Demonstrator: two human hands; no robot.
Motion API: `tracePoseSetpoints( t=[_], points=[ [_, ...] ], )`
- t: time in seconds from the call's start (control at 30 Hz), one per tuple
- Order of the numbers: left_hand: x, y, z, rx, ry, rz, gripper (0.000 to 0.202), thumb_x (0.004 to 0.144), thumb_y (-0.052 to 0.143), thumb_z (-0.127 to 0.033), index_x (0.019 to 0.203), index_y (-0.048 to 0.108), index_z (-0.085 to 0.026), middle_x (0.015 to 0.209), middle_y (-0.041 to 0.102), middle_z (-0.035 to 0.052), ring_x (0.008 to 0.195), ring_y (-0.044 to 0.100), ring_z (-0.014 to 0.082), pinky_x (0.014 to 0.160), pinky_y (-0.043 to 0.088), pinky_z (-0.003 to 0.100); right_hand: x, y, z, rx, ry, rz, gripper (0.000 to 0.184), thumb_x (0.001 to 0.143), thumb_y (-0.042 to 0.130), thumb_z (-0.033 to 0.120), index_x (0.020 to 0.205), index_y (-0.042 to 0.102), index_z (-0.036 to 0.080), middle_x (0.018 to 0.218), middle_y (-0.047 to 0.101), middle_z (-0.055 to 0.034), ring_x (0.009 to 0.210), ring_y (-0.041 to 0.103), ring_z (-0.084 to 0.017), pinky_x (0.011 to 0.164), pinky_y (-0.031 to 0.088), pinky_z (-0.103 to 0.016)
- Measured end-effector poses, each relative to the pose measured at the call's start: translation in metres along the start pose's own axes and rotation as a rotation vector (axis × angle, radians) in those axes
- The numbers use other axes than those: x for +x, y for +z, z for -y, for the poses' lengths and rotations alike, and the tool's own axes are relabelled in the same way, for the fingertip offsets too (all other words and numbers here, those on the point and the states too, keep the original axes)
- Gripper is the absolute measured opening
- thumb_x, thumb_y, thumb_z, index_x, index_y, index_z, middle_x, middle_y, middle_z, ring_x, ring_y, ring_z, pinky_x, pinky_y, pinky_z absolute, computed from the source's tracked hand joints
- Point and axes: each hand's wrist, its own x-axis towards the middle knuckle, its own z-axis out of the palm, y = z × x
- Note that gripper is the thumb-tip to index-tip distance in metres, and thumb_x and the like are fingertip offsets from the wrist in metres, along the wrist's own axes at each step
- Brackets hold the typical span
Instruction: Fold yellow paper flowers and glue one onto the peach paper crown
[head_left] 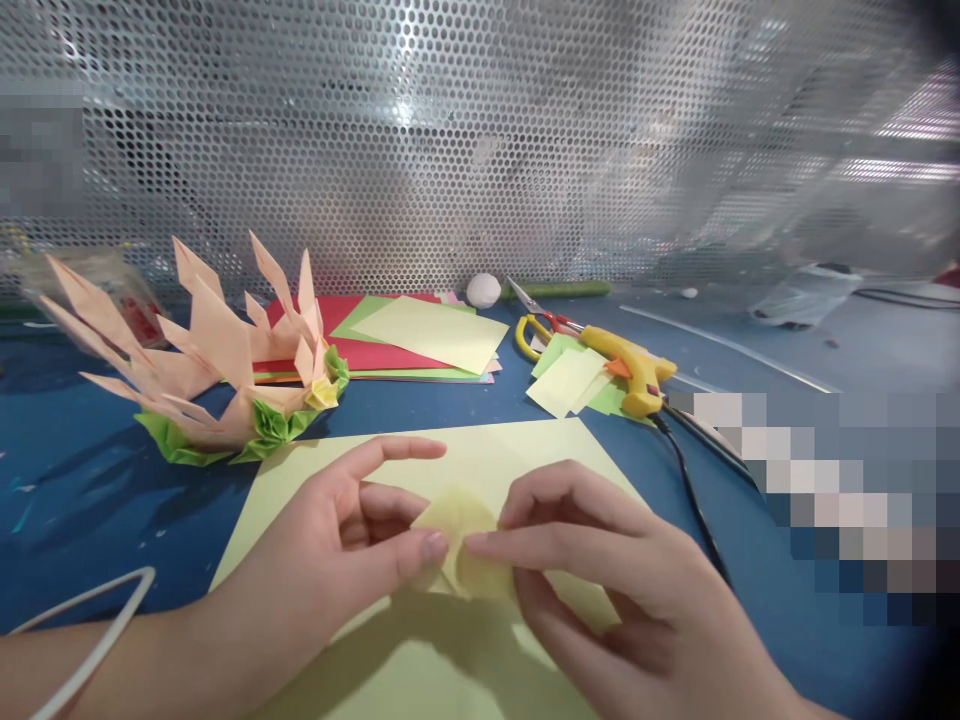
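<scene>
Nearest, the left hand [337, 550] and right hand [622, 590] are pinching one small folded yellow paper piece [457, 515] between thumbs and forefingers, with the right fingers hiding its lower edge. One perforated metal screen [450, 130] is closing off the back of the blue table [112, 500]. One large yellow sheet [525, 445] is lying under the hands. Beyond are sitting one spiky peach-and-green origami model [217, 370], one stack of coloured paper [405, 340], one yellow glue gun [630, 365], one pair of scissors [536, 320] and one white ball [484, 290].
</scene>
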Motion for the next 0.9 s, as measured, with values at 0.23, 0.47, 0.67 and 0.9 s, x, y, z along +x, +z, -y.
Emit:
tracePoseSetpoints(
  t=[0.23, 0.47, 0.67, 0.9],
  points=[
    [0.0, 0.0025, 0.0024, 0.003, 0.022, -0.014, 0.045, 0.068, 0.08, -0.02, 0.107, 0.058, -0.023, 0.064, 0.074, -0.0061, 0.063, 0.068, 0.0129, 0.06, 0.05, 0.019, 0.0014, 0.0041, 0.0037, 0.096, 0.195, -0.003, 0.016, 0.083, 0.06, 0.011, 0.094, 0.066, 0.022, 0.078, 0.068, -0.0002, 0.07, 0.066, -0.012, 0.067, 0.057, -0.021],
    [0.0, 0.0027, 0.0011, 0.026, 0.013, -0.017, 0.044, 0.065, 0.08, -0.018, 0.103, 0.06, -0.022, 0.062, 0.07, -0.0059, 0.056, 0.063, 0.0111, 0.053, 0.045, 0.018, 0.0023, 0.0068, 0.0007, 0.207, 0.296, -0.008, 0.017, 0.083, 0.062, 0.013, 0.095, 0.066, 0.024, 0.079, 0.071, 0.0012, 0.069, 0.068, -0.012, 0.066, 0.057, -0.02],
    [0.0018, -0.0001, 0.0042, 0.055, 0.02, 0.017, 0.04, 0.067, 0.079, -0.022, 0.103, 0.061, -0.023, 0.065, 0.067, -0.0055, 0.059, 0.063, 0.0118, 0.056, 0.045, 0.019, 0.0019, 0.0069, 0.001, 0.266, 0.347, -0.017, 0.016, 0.081, 0.066, 0.015, 0.092, 0.07, 0.025, 0.08, 0.073, 0.0011, 0.071, 0.069, -0.013, 0.067, 0.058, -0.02],
    [0.0039, -0.0008, 0.0053, 0.059, 0.017, 0.039, 0.042, 0.069, 0.078, -0.025, 0.106, 0.06, -0.023, 0.071, 0.069, -0.0036, 0.064, 0.064, 0.0137, 0.06, 0.048, 0.023, 0.0033, 0.0089, 0.0028, 0.344, 0.433, -0.056, 0.017, 0.079, 0.069, 0.016, 0.092, 0.073, 0.026, 0.08, 0.074, 0.002, 0.072, 0.07, -0.013, 0.068, 0.058, -0.018]
  ],
)
